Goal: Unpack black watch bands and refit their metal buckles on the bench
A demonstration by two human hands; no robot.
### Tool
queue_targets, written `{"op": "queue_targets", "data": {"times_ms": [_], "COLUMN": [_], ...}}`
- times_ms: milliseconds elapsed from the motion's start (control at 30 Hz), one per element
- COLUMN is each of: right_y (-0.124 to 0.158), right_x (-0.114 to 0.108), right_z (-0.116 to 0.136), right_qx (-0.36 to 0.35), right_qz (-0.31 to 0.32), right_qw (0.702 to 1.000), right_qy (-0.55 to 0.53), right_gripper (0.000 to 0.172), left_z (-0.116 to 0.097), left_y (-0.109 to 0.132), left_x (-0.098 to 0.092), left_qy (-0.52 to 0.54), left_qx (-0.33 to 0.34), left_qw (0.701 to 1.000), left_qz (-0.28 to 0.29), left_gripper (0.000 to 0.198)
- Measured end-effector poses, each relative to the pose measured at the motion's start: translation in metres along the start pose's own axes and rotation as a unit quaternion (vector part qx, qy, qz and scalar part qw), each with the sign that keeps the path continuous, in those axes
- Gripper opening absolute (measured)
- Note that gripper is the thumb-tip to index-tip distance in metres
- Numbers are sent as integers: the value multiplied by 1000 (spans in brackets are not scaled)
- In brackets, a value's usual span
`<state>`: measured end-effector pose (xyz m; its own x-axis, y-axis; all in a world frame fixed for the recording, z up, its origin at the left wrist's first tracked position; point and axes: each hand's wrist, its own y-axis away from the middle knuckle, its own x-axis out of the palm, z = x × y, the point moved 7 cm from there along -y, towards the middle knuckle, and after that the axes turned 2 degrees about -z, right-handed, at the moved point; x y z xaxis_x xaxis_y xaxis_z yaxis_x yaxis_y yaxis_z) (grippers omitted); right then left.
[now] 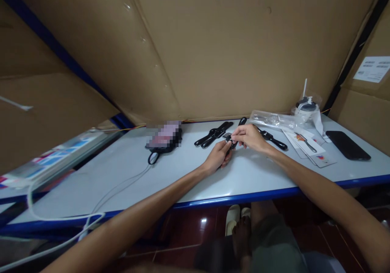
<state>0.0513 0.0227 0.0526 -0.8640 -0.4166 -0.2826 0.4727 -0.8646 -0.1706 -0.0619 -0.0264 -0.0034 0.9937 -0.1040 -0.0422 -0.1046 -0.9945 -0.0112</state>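
Observation:
My left hand [218,156] is closed around a black glossy tool [242,121], whose rounded end sticks up behind my hands. At the tool's middle, my right hand [248,137] pinches with thumb and fingertips; whether it grips the tool itself or a small part on it is too small to tell. Just left of my hands, black tools [213,135] of the same kind lie together on the light table [183,175]. Another black tool [276,142] rests to the right, partly behind my right hand.
A phone [164,135] with a strap and cable lies left. Clear plastic packaging [271,119], printed cards [307,145], a wrapped cup with a straw [306,106] and a black phone-like slab [347,145] are right. Cardboard walls [219,49] enclose the table's back and sides.

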Motion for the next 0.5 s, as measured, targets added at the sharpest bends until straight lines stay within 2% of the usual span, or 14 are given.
{"op": "queue_targets", "data": {"times_ms": [133, 267, 500], "right_y": [0, 2, 3], "right_x": [0, 1, 4], "right_z": [0, 6, 3], "right_qx": [-34, -81, -91], "right_qz": [-29, -65, -96], "right_qw": [998, 986, 960], "right_qy": [38, 127, 246], "right_gripper": [12, 13, 16], "left_z": [2, 3, -7], "left_y": [-2, -3, 3], "left_x": [-1, -1, 0], "left_qy": [-4, -3, 32], "left_qx": [-6, -8, -36], "left_qw": [1000, 1000, 999], "left_qz": [-2, 0, 12], "left_gripper": [37, 36, 30]}}
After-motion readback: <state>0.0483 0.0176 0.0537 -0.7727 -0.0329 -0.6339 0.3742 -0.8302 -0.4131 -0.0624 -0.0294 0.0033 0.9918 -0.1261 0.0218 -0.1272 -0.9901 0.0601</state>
